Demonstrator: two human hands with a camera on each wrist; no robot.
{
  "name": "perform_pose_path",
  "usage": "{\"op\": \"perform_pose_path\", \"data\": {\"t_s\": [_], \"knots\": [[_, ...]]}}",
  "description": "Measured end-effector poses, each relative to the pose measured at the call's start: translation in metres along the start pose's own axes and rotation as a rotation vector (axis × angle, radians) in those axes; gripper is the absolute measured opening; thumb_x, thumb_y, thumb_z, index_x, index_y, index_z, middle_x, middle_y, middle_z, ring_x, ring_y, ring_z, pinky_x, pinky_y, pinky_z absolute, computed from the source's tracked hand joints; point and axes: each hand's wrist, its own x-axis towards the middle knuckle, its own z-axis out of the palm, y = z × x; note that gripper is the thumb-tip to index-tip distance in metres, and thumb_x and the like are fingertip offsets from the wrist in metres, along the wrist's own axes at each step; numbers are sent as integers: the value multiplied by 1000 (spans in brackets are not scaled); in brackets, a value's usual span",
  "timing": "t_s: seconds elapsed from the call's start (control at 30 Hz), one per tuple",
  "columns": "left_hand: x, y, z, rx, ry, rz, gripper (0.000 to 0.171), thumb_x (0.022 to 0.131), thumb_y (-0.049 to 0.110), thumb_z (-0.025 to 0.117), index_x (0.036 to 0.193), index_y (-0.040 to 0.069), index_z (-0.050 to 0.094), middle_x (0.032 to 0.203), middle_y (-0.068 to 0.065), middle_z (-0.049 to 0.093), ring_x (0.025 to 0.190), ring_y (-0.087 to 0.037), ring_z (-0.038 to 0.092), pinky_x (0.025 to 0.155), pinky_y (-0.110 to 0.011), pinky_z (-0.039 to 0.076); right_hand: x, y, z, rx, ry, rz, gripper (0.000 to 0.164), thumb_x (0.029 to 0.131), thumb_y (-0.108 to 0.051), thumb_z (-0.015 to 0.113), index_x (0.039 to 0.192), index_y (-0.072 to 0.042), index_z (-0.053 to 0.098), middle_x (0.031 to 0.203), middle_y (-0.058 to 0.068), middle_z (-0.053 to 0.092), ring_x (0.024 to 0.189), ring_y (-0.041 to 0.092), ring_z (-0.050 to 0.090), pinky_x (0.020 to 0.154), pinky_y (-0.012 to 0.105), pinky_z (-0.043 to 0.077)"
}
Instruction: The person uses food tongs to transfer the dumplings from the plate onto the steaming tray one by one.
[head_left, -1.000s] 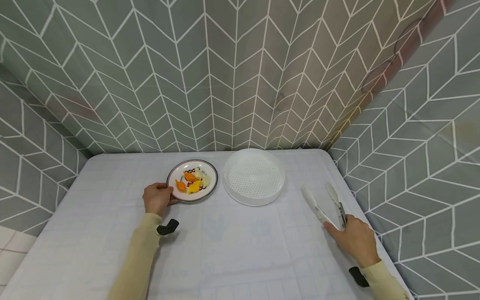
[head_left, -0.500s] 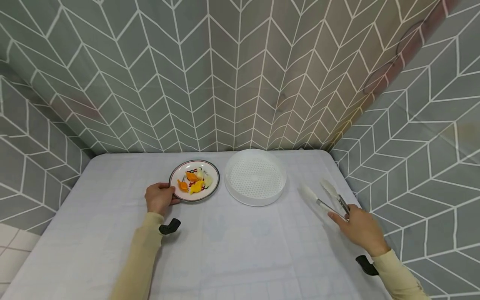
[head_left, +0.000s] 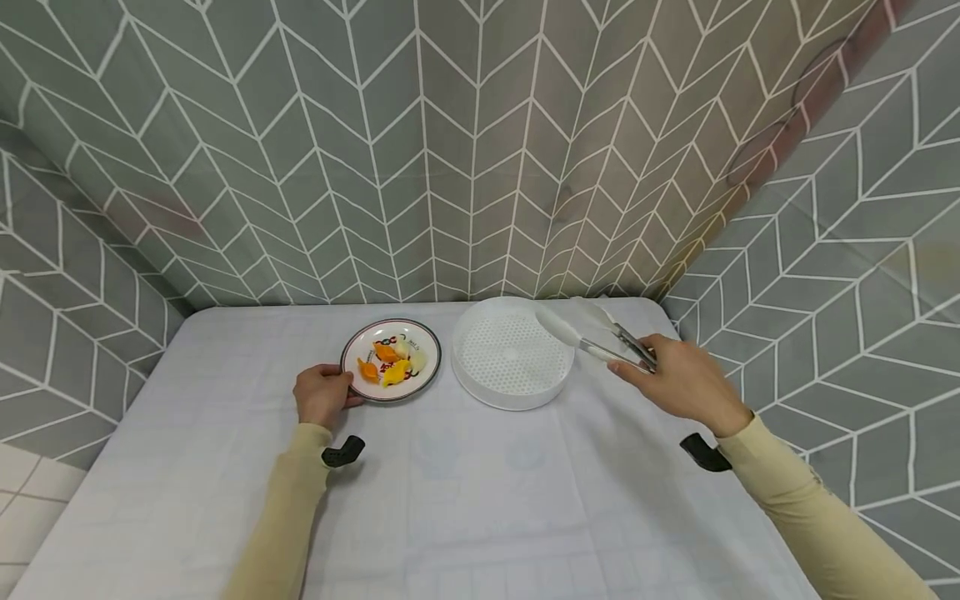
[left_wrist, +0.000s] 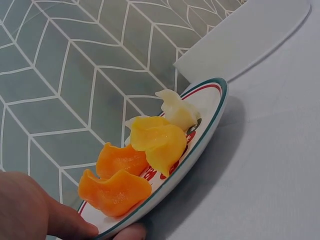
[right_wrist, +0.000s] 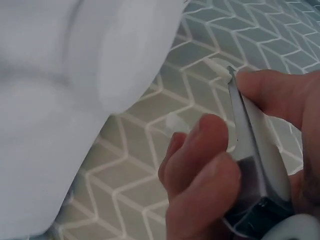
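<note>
My left hand [head_left: 321, 396] pinches the near-left rim of a small round plate [head_left: 425, 379], thumb on top and a finger beneath. In the left wrist view, the plate bears several dumplings: orange ones [left_wrist: 114, 194] nearest the thumb, a yellow one [left_wrist: 157, 142] in the middle, pale ones [left_wrist: 180, 112] behind. My right hand [head_left: 692, 382] grips metal tongs [head_left: 633, 346] with whitish tips, arms spread apart and nothing between them. One tip overlaps the right rim of a white perforated steamer tray [head_left: 510, 402] in the head view. Fingers and thumb squeeze the tongs' handle [right_wrist: 257, 165] in the right wrist view.
A white cloth covers the table [head_left: 480, 508]. Patterned curtains [head_left: 442, 150] hang close behind its back edge and along the right side [head_left: 855, 333]. The tray stands just right of the plate, near the back edge.
My right hand has lifted the tongs from the right side and carried them left and toward the back, up to the tray's rim. The left hand keeps its hold on the plate.
</note>
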Motion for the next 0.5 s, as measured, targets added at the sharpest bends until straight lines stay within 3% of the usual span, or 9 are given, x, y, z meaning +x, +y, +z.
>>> {"op": "perform_pose_path", "data": {"t_s": [0.23, 0.37, 0.5], "knots": [[3, -1, 0, 20, 17, 12, 41, 103, 9, 61, 140, -9, 58, 115, -24, 66, 55, -8, 68, 57, -24, 65, 43, -36, 2, 64, -60, -85, 54, 98, -47, 72, 118, 3, 73, 80, 3, 67, 71, 17, 59, 62, 29, 46], [2, 0, 0, 34, 17, 14, 41, 103, 9, 61, 139, -9, 58, 115, -25, 66, 54, -8, 67, 57, -23, 64, 64, -57, 10, 69, -95, -123, 42, 97, -45, 74, 98, -3, 74, 67, -1, 58, 60, 15, 53, 54, 27, 41], [-1, -1, 1, 46, 18, 30, 40, 102, 8, 61, 137, -11, 59, 113, -25, 65, 53, -7, 67, 55, -22, 64, 81, -82, 19, 48, -131, -184, 40, 96, -44, 75, 76, -11, 65, 58, -5, 47, 52, 12, 45, 48, 25, 35]]}}
